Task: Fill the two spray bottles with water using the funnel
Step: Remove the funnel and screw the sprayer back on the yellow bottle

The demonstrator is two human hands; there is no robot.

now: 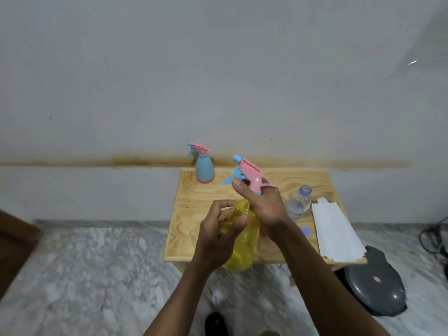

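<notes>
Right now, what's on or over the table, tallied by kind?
Spray bottles: 2, the blue spray bottle standing at the back, the yellow spray bottle held in both hands
Clear water bottle, uncapped: 1
Blue cap: 1
White folded paper: 1
Total: 5
No funnel in view.

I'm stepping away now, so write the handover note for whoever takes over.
Left hand: gripping the yellow spray bottle, lifted over the wooden table's near edge.
Right hand: holding its pink trigger head above the neck, apparently off.
Blue spray bottle: capped, at the table's back.
Open water bottle: upright on the right, its blue cap beside it.
No funnel seen.
Done: water bottle opened. Left: fill both.
</notes>
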